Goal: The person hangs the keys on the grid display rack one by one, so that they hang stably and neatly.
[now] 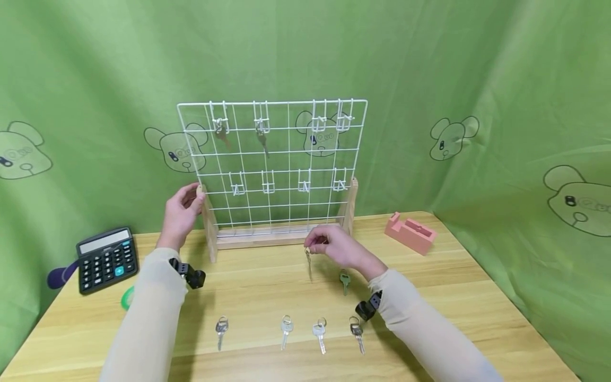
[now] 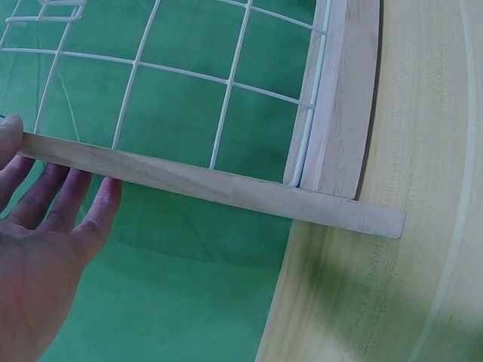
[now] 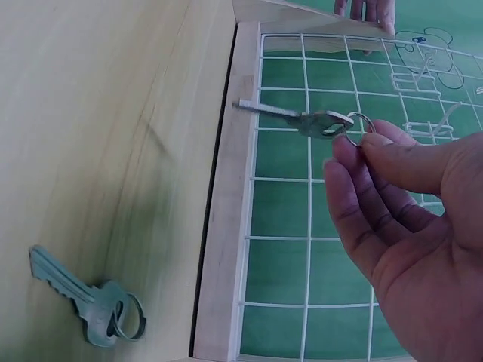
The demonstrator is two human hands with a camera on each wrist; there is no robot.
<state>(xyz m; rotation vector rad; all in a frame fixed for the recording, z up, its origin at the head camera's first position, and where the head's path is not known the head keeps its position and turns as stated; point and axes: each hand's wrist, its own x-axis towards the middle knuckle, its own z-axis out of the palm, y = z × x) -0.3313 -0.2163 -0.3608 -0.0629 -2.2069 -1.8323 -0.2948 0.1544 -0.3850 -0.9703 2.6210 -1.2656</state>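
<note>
A white wire grid rack [image 1: 288, 153] stands in a wooden frame, with several hooks on it. Two keys hang on its upper hooks, a brownish key [image 1: 222, 135] and a grey key [image 1: 263, 142]. My left hand [image 1: 182, 212] grips the left wooden post [image 2: 189, 179], thumb on one side and fingers on the other. In front of the rack's lower right part, my right hand [image 1: 336, 245] pinches the ring of a key [image 3: 321, 123] between thumb and forefinger. That key dangles above the table. Below my right wrist lies another key [image 1: 345, 281] with a ring.
Nearer on the wooden table [image 1: 258, 297], several keys with rings lie in a row, including a dark-headed key [image 1: 221, 331] and a silver key [image 1: 320, 334]. A calculator [image 1: 107, 260] and a green ring [image 1: 127, 298] are at left. A pink tape dispenser [image 1: 410, 232] sits at right.
</note>
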